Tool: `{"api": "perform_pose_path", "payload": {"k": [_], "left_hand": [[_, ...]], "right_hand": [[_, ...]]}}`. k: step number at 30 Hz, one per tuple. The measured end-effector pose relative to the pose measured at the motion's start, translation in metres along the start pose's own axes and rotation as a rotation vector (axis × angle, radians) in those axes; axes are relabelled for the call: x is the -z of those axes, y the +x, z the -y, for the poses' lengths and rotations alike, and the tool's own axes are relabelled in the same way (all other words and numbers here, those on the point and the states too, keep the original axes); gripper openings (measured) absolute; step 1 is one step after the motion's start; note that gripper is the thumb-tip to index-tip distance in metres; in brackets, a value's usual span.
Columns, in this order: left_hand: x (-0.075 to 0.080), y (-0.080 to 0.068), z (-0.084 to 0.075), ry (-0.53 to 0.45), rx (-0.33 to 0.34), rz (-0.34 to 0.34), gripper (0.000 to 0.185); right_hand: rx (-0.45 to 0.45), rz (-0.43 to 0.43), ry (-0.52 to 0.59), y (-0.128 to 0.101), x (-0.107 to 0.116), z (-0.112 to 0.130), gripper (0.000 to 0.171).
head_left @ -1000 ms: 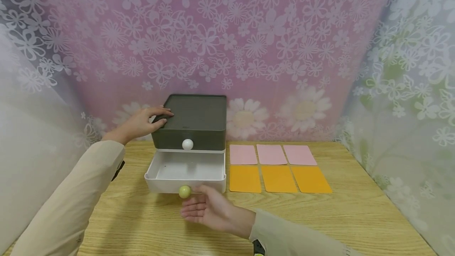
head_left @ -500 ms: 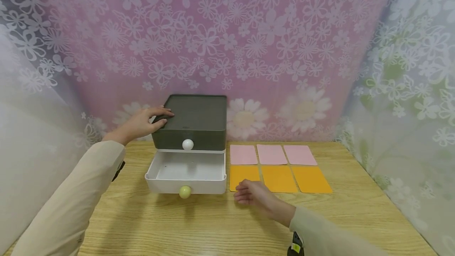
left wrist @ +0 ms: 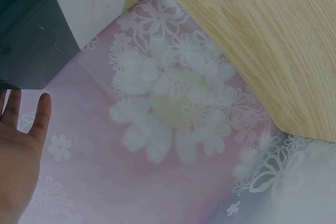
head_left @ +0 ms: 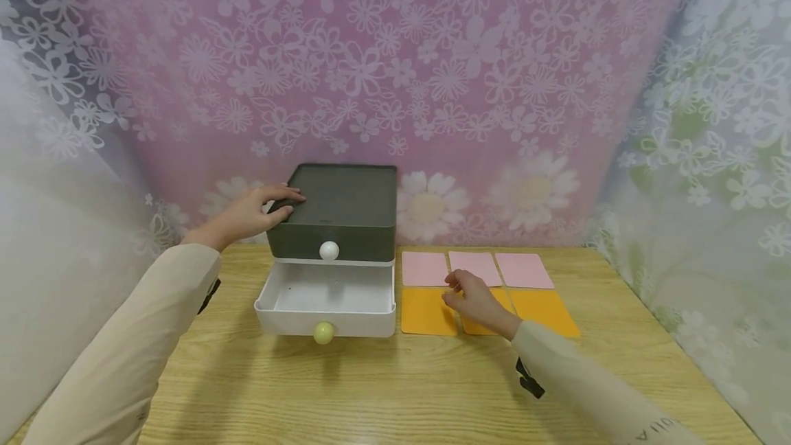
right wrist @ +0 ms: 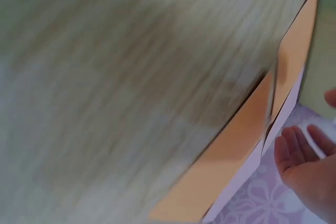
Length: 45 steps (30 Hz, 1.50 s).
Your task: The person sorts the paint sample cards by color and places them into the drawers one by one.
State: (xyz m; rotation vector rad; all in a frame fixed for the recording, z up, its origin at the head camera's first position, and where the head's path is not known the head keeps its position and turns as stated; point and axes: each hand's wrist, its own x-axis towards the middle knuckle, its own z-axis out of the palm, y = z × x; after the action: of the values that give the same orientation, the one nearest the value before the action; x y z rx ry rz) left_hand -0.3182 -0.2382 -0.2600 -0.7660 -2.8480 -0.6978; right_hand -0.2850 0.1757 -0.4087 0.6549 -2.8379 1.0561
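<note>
On the left of the table stands a two-tier drawer box (head_left: 349, 194) with a dark green upper part and a white knob (head_left: 329, 250). Its white lower drawer (head_left: 371, 325) is pulled out, bears a yellow-green knob (head_left: 324, 333) and shows a bare floor. My left hand (head_left: 250, 211) rests on the box's left top edge; the left wrist view shows fingers (left wrist: 39, 116) beside the green corner. Over the cards hovers my right hand (head_left: 478, 301), fingers loosely bent and holding nothing. Beneath it lie orange cards (head_left: 426, 311) and pink cards (head_left: 423, 268).
Two rows of three cards lie right of the box, pink behind orange. The wooden table (head_left: 395, 390) runs toward me in front of them. A pink floral curtain (head_left: 395, 88) hangs behind, with pale floral sheets (head_left: 729, 225) at the sides.
My right hand has left the lower drawer's knob and moved right and farther back, over the cards. My left hand stays on the box; the drawer remains pulled out.
</note>
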Motion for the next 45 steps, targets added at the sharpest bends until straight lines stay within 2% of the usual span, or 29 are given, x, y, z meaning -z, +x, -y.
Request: {"api": "perform_pose_path", "payload": {"k": [4,13,21,30,36,41,45], "left_hand": [[0.001,0.000,-0.001,0.005,0.005,0.006,0.036],[0.001,0.000,0.000,-0.013,-0.009,-0.005,0.035],[0.000,0.000,0.001,0.005,-0.028,-0.022,0.036],[0.001,-0.001,-0.001,0.010,0.004,0.005,0.035],[0.000,0.000,0.000,0.009,-0.013,-0.014,0.035],[0.002,0.000,0.000,0.007,-0.001,0.003,0.036],[0.002,0.000,0.000,0.010,0.013,0.006,0.035]], "right_hand": [[0.083,0.092,-0.090,0.003,0.002,-0.007,0.037],[0.107,0.286,-0.121,0.007,0.002,-0.013,0.066],[0.091,0.314,-0.162,0.010,0.002,-0.010,0.070],[0.053,0.331,-0.121,0.014,0.002,-0.004,0.066],[0.055,0.329,-0.105,0.015,0.002,-0.005,0.063],[0.103,0.347,-0.078,0.014,0.009,-0.003,0.045],[0.192,0.395,-0.068,0.015,0.019,-0.003,0.022]]}}
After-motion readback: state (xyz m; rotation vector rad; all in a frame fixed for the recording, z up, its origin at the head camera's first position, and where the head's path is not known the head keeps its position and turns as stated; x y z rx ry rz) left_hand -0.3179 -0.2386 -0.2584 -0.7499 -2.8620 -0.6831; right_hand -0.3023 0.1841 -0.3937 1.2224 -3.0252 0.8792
